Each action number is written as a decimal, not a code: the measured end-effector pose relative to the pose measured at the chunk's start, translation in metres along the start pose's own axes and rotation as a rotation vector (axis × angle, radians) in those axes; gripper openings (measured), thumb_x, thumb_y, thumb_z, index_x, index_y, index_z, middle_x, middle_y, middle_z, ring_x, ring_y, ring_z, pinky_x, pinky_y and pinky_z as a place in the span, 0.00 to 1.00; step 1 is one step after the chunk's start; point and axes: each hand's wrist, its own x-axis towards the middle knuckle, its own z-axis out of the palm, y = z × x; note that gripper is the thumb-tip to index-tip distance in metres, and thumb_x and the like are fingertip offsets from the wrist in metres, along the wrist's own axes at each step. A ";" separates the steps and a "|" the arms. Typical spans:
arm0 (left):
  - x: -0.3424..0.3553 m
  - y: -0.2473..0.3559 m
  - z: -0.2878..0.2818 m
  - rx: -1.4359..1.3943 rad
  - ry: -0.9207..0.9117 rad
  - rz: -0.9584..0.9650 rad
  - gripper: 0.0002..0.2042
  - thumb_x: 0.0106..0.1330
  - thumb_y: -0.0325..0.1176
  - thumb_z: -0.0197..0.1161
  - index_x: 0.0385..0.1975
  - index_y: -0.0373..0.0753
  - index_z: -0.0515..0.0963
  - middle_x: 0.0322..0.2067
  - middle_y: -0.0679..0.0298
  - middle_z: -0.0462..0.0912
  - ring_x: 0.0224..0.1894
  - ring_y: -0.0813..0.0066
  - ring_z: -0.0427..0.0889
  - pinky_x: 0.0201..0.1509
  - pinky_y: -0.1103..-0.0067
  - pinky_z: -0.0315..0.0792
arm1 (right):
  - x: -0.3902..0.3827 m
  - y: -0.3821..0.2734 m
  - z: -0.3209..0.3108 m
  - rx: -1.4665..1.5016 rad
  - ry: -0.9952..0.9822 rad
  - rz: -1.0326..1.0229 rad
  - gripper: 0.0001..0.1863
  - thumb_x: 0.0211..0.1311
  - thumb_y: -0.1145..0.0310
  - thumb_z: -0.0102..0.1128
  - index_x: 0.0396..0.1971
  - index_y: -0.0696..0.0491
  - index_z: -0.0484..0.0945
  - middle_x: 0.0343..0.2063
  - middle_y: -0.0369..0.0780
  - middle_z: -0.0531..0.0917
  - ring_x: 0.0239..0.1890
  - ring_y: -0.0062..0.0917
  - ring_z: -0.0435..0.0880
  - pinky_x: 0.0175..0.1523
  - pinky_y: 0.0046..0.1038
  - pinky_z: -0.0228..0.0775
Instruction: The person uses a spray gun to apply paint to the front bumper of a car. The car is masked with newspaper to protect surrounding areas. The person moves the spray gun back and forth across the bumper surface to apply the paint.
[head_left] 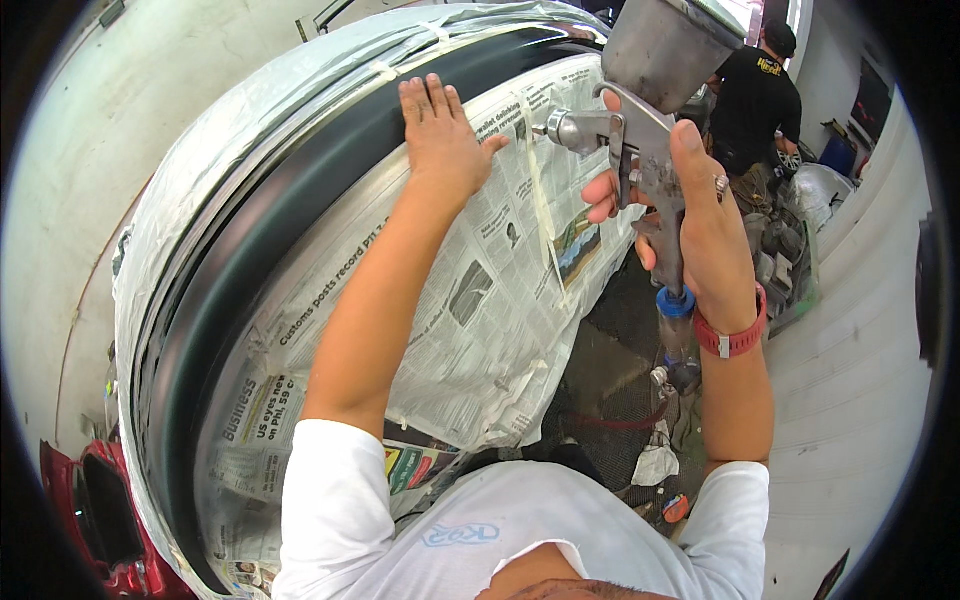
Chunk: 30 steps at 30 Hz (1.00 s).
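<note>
Head view: I see left hand [445, 150] empty, flat, fingers together, thumb spread, over border of black curved panel [215, 290] and newspaper sheets [500, 270]; cannot tell if pressing. Right hand [712, 230] grips spray gun [655, 160] right of left hand, nozzle facing left, grey cup [665, 55] on top. Person in black shirt [755, 100] farther off, upper right, back turned.
</note>
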 end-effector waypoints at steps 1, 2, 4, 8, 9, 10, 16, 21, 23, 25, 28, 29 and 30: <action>0.009 0.007 0.002 0.010 -0.007 -0.002 0.50 0.77 0.72 0.41 0.81 0.28 0.53 0.82 0.40 0.50 0.85 0.45 0.42 0.85 0.50 0.23 | 0.004 0.002 -0.005 0.014 -0.001 0.005 0.36 0.84 0.39 0.41 0.56 0.59 0.83 0.33 0.40 0.90 0.30 0.16 0.85 0.22 0.17 0.67; 0.019 0.014 0.004 0.008 -0.020 0.005 0.50 0.76 0.71 0.42 0.81 0.28 0.53 0.82 0.40 0.49 0.85 0.41 0.41 0.85 0.49 0.23 | 0.008 0.004 -0.010 0.015 -0.008 0.006 0.36 0.84 0.39 0.41 0.56 0.59 0.83 0.34 0.40 0.90 0.30 0.16 0.85 0.23 0.17 0.67; 0.038 0.029 0.008 0.020 -0.041 -0.002 0.50 0.76 0.71 0.43 0.81 0.27 0.53 0.82 0.40 0.48 0.85 0.38 0.41 0.85 0.48 0.23 | 0.016 0.010 -0.023 0.015 -0.019 0.008 0.36 0.84 0.40 0.41 0.57 0.59 0.83 0.34 0.40 0.90 0.30 0.15 0.85 0.23 0.17 0.68; 0.077 0.066 0.015 0.030 -0.074 -0.021 0.50 0.77 0.71 0.42 0.81 0.27 0.53 0.82 0.39 0.48 0.84 0.32 0.40 0.84 0.48 0.24 | 0.039 0.026 -0.059 0.014 -0.042 0.005 0.35 0.85 0.41 0.41 0.57 0.60 0.83 0.35 0.40 0.90 0.30 0.15 0.84 0.23 0.18 0.68; 0.088 0.076 0.016 0.034 -0.079 -0.026 0.50 0.76 0.71 0.41 0.81 0.27 0.53 0.82 0.39 0.48 0.84 0.32 0.40 0.84 0.48 0.24 | 0.044 0.029 -0.068 0.030 -0.043 0.013 0.35 0.85 0.41 0.41 0.57 0.60 0.83 0.35 0.40 0.90 0.30 0.15 0.84 0.23 0.18 0.68; 0.100 0.089 0.016 0.028 -0.075 -0.034 0.52 0.76 0.73 0.40 0.80 0.26 0.54 0.82 0.39 0.49 0.84 0.35 0.41 0.84 0.48 0.25 | 0.049 0.032 -0.076 0.044 -0.045 0.021 0.35 0.85 0.41 0.42 0.57 0.60 0.83 0.35 0.40 0.90 0.30 0.15 0.84 0.23 0.18 0.69; 0.166 0.124 0.040 -0.161 -0.090 0.027 0.51 0.74 0.76 0.40 0.81 0.33 0.56 0.82 0.45 0.51 0.86 0.48 0.44 0.85 0.49 0.29 | 0.086 0.054 -0.119 0.158 -0.121 0.093 0.35 0.85 0.41 0.41 0.59 0.60 0.81 0.35 0.42 0.90 0.31 0.16 0.86 0.23 0.18 0.68; 0.141 0.091 0.033 -0.134 -0.033 -0.153 0.46 0.76 0.71 0.41 0.82 0.38 0.56 0.83 0.53 0.55 0.86 0.58 0.46 0.86 0.51 0.31 | 0.113 0.066 -0.139 0.185 -0.229 0.066 0.37 0.84 0.39 0.41 0.65 0.59 0.78 0.36 0.43 0.90 0.34 0.18 0.87 0.23 0.17 0.69; 0.100 0.058 0.019 -0.100 -0.012 -0.233 0.45 0.77 0.71 0.40 0.82 0.40 0.56 0.82 0.56 0.55 0.85 0.62 0.49 0.87 0.52 0.34 | 0.121 0.071 -0.143 0.205 -0.287 0.044 0.37 0.84 0.38 0.41 0.67 0.58 0.77 0.36 0.43 0.90 0.35 0.18 0.87 0.23 0.17 0.69; 0.061 0.028 0.005 -0.063 -0.010 -0.307 0.44 0.78 0.71 0.39 0.82 0.41 0.56 0.82 0.57 0.56 0.85 0.62 0.51 0.87 0.52 0.35 | 0.130 0.075 -0.147 0.217 -0.327 0.011 0.38 0.84 0.38 0.40 0.69 0.58 0.76 0.37 0.43 0.89 0.35 0.18 0.87 0.23 0.17 0.70; 0.011 -0.007 -0.027 0.049 -0.107 -0.482 0.45 0.78 0.71 0.37 0.82 0.40 0.56 0.82 0.57 0.57 0.84 0.62 0.53 0.87 0.51 0.36 | 0.140 0.084 -0.151 0.255 -0.367 0.002 0.38 0.84 0.38 0.40 0.68 0.58 0.76 0.37 0.43 0.90 0.35 0.19 0.87 0.23 0.17 0.70; -0.001 -0.022 -0.033 0.074 -0.127 -0.553 0.45 0.78 0.71 0.37 0.82 0.39 0.56 0.82 0.55 0.57 0.84 0.60 0.53 0.86 0.50 0.36 | 0.142 0.086 -0.153 0.266 -0.378 -0.001 0.39 0.84 0.38 0.40 0.68 0.59 0.76 0.37 0.43 0.90 0.35 0.19 0.87 0.23 0.17 0.70; -0.010 -0.035 -0.034 0.095 -0.146 -0.617 0.45 0.79 0.71 0.36 0.82 0.38 0.56 0.81 0.54 0.57 0.84 0.58 0.53 0.86 0.50 0.37 | 0.145 0.087 -0.154 0.273 -0.386 -0.003 0.39 0.84 0.38 0.40 0.68 0.59 0.76 0.37 0.44 0.90 0.35 0.19 0.87 0.23 0.17 0.70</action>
